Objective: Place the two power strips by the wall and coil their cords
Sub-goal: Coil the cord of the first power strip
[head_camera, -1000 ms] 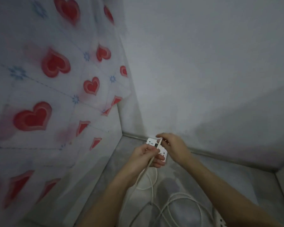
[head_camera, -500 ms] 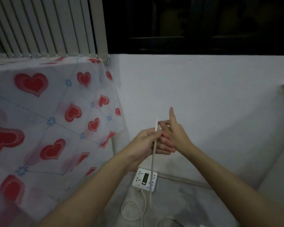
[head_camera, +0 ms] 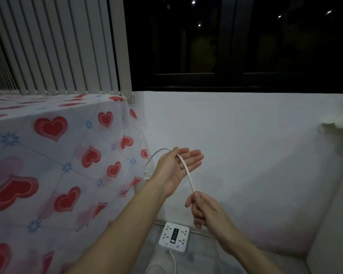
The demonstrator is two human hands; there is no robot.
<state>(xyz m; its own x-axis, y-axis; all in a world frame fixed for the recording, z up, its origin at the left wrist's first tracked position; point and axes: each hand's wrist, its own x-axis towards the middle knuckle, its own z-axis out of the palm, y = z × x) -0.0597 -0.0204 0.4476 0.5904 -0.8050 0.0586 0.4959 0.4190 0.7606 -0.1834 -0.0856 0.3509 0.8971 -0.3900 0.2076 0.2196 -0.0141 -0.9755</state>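
Observation:
A square white power strip (head_camera: 174, 237) lies flat on the floor against the white wall (head_camera: 246, 147), sockets up, its own cord (head_camera: 173, 260) leaving its near edge. My left hand (head_camera: 175, 169) is raised, palm up with fingers spread, and a white cord (head_camera: 186, 171) is draped across the palm, its free end hanging down on the left. My right hand (head_camera: 203, 208) is lower and pinches the same cord between thumb and fingers. A second power strip is not in view.
A table with a heart-patterned cloth (head_camera: 53, 155) fills the left side, close to my left arm. White vertical blinds (head_camera: 57, 44) hang above it beside a dark window (head_camera: 236, 42). A pale cushion edge (head_camera: 329, 214) stands at the right.
My view has risen from the floor corner to the wall and window. My hands left the power strip on the floor, lifted the cord, then separated, the right sliding down along it.

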